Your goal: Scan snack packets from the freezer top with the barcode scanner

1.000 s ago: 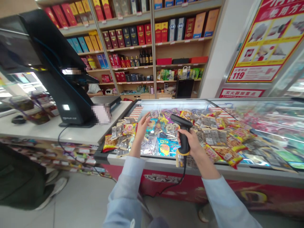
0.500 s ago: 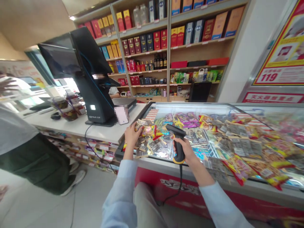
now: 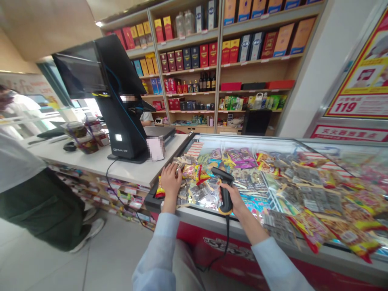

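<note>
My left hand [image 3: 170, 182] lies palm down on silver snack packets at the near left end of a glass-topped chest freezer [image 3: 242, 141]. Whether it grips a packet is hidden. A red and yellow snack packet [image 3: 160, 188] sits just left of that hand. My right hand [image 3: 232, 198] is closed around the handle of a black and yellow corded barcode scanner [image 3: 225, 190], whose head points up and left over the heaped packets [image 3: 242, 158]. Its black cable [image 3: 226, 238] hangs down past the freezer's front.
A white checkout counter [image 3: 100, 161] with a black POS terminal [image 3: 119, 117] lies to my left, and jars [image 3: 86, 137] stand on it. A person in dark green trousers [image 3: 45, 206] stands left of it. Shelves of boxed liquor [image 3: 188, 60] line the back wall.
My left hand has come down from raised, spread fingers onto the packets. The view has swung left, and the scanner sits lower. The person at left has come into view.
</note>
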The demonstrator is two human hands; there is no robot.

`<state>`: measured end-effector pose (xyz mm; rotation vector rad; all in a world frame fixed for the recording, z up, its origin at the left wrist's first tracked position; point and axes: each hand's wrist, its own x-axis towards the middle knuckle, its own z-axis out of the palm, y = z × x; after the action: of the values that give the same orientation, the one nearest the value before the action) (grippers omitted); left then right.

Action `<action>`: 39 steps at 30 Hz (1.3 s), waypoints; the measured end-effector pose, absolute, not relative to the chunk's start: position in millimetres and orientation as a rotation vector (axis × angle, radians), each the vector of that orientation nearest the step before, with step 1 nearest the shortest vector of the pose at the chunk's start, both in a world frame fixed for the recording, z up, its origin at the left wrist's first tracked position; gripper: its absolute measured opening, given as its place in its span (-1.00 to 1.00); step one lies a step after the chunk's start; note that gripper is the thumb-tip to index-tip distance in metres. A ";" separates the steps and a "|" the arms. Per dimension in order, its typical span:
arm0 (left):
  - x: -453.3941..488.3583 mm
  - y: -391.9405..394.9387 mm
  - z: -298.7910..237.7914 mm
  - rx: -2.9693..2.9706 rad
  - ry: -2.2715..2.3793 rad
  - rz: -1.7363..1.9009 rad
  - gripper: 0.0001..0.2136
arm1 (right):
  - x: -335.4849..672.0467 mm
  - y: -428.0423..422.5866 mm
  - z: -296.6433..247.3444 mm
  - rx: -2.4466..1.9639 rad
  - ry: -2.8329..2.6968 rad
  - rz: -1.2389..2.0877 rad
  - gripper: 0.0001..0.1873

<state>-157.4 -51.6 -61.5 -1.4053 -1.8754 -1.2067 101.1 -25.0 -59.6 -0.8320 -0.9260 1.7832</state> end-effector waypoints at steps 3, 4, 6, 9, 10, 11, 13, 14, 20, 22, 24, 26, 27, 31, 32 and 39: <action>-155.8 -53.1 -60.3 -1.427 -1.905 -1.210 -0.67 | 99.9 -27.8 -58.9 -0.843 -0.946 1.772 -0.71; -155.2 -53.4 -59.7 -1.429 -1.918 -1.209 -0.67 | 99.6 -29.0 -58.6 -0.844 -0.951 1.773 -0.72; -153.9 -54.1 -58.7 -1.426 -1.943 -1.209 -0.67 | 99.2 -31.3 -57.8 -0.844 -0.953 1.781 -0.73; -152.1 -55.1 -57.2 -1.428 -1.972 -1.218 -0.67 | 99.8 -33.3 -55.8 -0.842 -0.951 1.778 -0.73; -151.7 -55.3 -56.8 -1.432 -1.976 -1.222 -0.67 | 100.2 -33.6 -55.1 -0.838 -0.950 1.775 -0.73; -151.5 -55.5 -56.5 -1.436 -1.976 -1.225 -0.66 | 100.6 -33.7 -54.5 -0.834 -0.950 1.773 -0.73; -151.5 -55.3 -56.6 -1.439 -1.973 -1.218 -0.66 | 100.9 -33.6 -54.0 -0.825 -0.951 1.768 -0.74; -151.7 -55.0 -56.9 -1.436 -1.971 -1.212 -0.66 | 100.9 -33.6 -54.1 -0.819 -0.952 1.767 -0.74; -153.9 -53.9 -55.1 -1.445 -1.962 -1.192 -0.65 | 102.8 -41.2 -50.8 -0.791 -0.941 1.757 -0.73; -154.5 -55.3 -49.6 -1.459 -1.962 -1.168 -0.64 | 108.2 -46.0 -44.3 -0.774 -0.945 1.752 -0.74; -154.1 -57.2 -41.3 -1.460 -1.969 -1.143 -0.63 | 117.8 -49.5 -34.4 -0.745 -0.964 1.753 -0.74; -151.0 -58.6 -31.1 -1.448 -1.980 -1.146 -0.61 | 131.7 -50.6 -22.3 -0.727 -0.992 1.741 -0.73; -147.6 -58.9 -25.7 -1.440 -1.983 -1.160 -0.61 | 140.2 -50.2 -16.0 -0.724 -1.001 1.724 -0.73; -119.6 -56.9 -5.1 -1.461 -1.971 -1.241 -0.59 | 179.9 -45.5 5.0 -0.732 -1.002 1.615 -0.75; -109.9 -55.3 -1.2 -1.475 -1.966 -1.260 -0.59 | 190.2 -44.0 8.3 -0.728 -1.003 1.589 -0.76; -46.6 -36.0 3.0 -1.660 -1.945 -1.292 -0.60 | 252.6 -38.5 15.4 -0.785 -0.927 1.442 -0.74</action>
<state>-46.6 -36.0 3.0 -1.6597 -1.9453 -1.2916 252.6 -38.5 15.4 -0.7852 -0.9267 1.4415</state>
